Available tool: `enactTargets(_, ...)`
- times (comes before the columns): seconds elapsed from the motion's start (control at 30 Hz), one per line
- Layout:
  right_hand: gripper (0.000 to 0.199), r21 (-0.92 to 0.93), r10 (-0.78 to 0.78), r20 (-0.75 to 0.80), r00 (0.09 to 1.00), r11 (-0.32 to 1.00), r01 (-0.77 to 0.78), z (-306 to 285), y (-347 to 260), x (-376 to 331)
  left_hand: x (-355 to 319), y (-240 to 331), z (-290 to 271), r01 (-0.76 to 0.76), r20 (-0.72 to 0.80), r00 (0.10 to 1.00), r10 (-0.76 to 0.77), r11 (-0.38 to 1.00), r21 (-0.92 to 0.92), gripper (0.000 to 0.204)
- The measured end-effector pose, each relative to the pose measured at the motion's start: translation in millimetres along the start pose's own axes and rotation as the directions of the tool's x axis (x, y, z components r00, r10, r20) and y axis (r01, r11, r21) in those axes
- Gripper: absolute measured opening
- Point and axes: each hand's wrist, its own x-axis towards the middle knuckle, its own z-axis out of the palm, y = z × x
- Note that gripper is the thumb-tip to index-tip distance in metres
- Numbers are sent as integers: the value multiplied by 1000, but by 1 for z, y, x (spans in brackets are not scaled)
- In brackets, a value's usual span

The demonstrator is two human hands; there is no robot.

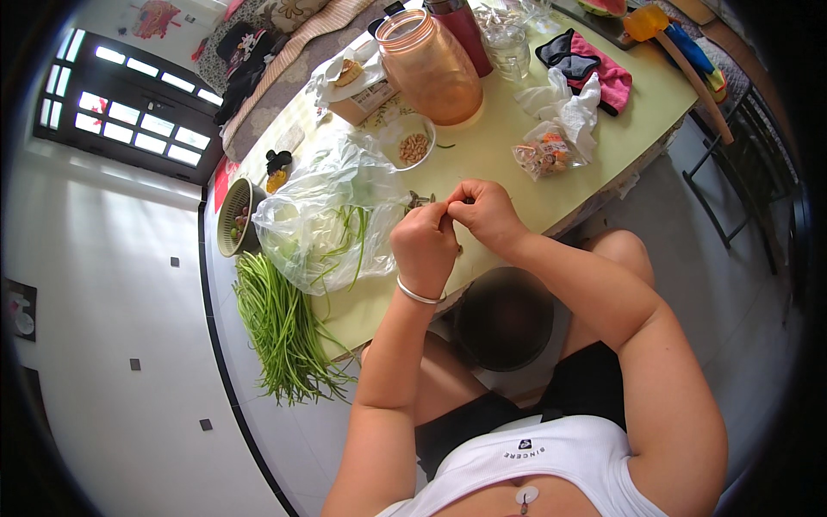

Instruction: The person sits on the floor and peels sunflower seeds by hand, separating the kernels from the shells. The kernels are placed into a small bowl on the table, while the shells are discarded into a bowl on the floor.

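Observation:
Over the near edge of the pale yellow table (pixel 560 194), my left hand (pixel 424 246) and my right hand (pixel 488 215) meet at the fingertips. Both are closed in a pinch. Whatever they hold is small, dark and mostly covered by the fingers. A little pile of grey-brown bits (pixel 419 200) lies just beyond my left hand. Farther back stands a white bowl (pixel 430 159) with pale tan kernels (pixel 413 148) in it. Left of my hands spreads a clear plastic bag (pixel 323 220) with green stems in it, and a large bunch of long green stalks (pixel 280 332) hangs over the table's left edge.
A dark bin (pixel 504 319) stands between my knees. At the back are a big amber plastic jar (pixel 431 73), a dark red flask (pixel 461 34) and a glass jar (pixel 506 52). Crumpled white tissue (pixel 573 108), a snack packet (pixel 544 153) and pink cloth (pixel 613 82) lie right. A basket (pixel 234 215) sits left.

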Motion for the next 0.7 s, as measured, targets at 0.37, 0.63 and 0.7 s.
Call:
enactTargets(0.37, 7, 259, 223, 196, 955, 928, -269, -6, 2, 3, -4, -6, -9, 362, 137, 932, -335, 865, -348, 16)
enactTargets(0.63, 7, 328, 205, 226, 952, 905, -272, -9, -2, 3, 1, -22, -13, 655, 449, 719, -530, 298, -695, 17)
enactTargets(0.7, 7, 298, 182, 210, 961, 924, -240, -8, -3, 2, 1, -29, -11, 665, 491, 691, -530, 200, -720, 17)
